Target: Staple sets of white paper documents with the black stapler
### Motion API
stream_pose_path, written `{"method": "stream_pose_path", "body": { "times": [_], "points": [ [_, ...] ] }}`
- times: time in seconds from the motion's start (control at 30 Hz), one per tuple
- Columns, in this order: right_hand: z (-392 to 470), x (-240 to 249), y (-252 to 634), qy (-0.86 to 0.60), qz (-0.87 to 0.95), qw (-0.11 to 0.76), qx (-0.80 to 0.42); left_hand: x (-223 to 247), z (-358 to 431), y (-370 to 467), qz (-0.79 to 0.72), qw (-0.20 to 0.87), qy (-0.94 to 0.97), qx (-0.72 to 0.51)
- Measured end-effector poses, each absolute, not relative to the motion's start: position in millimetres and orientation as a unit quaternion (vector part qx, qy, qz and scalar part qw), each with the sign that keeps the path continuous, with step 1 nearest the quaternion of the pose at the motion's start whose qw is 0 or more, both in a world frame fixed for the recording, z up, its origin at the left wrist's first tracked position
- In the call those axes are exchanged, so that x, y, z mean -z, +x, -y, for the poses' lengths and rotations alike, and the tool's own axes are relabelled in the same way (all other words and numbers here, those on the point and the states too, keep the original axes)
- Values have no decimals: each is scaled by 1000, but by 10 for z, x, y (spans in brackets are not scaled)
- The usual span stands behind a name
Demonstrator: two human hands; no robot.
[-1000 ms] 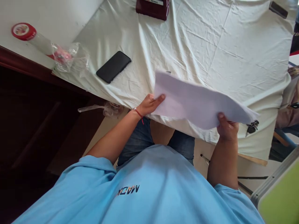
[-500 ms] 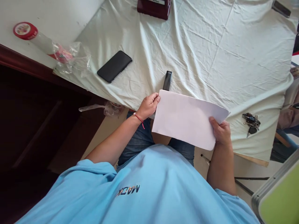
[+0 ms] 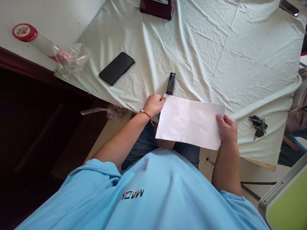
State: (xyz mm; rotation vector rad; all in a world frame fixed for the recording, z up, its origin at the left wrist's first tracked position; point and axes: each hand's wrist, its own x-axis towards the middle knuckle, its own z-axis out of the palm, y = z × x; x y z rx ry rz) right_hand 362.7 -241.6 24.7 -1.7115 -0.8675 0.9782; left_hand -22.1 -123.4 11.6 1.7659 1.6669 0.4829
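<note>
White paper [image 3: 189,123] is stretched between my two hands at the table's near edge, above my lap. My left hand [image 3: 154,104], with a red string at the wrist, pinches its upper left corner. At the right edge my right hand [image 3: 227,127] grips the paper, thumb on top and the other fingers partly hidden. Just beyond the paper's upper left corner lies a small black object [image 3: 171,83] on the pale cloth [image 3: 206,64]. A black phone [image 3: 117,68] rests further left.
A red-lidded container [image 3: 25,32] and clear plastic wrap [image 3: 72,59] are at the left. Keys [image 3: 258,126] lie near the right edge. A maroon box [image 3: 157,9] and a dark device [image 3: 289,8] are at the far side. A green board [image 3: 287,204] stands at lower right.
The paper's right side has flattened and its upper right corner has moved left. My left hand has turned slightly at the wrist; both hands still hold the paper.
</note>
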Motion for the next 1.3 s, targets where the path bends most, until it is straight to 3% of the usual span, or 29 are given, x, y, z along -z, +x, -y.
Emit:
{"method": "stream_pose_path", "body": {
  "times": [0.2,0.43,0.7,0.9,1.17,1.3],
  "points": [
    [2370,-157,3645,-703,339,475,-407,77,1067,-206,-653,295,672,-186],
    [2383,-71,3685,-706,315,501,-389,-60,1144,-94,-678,282,660,-161],
    [2396,-131,3678,-706,318,494,-396,-29,1405,-94,-642,193,662,-336],
    [2400,-123,3697,-704,335,483,-399,-64,1513,-110,-642,192,709,-222],
    [2392,-144,3637,-702,335,489,-395,-174,1411,-132,-619,166,743,-195],
    [2501,-212,3628,-702,347,489,-385,-61,1437,-211,-607,176,729,-264]
  ]
}}
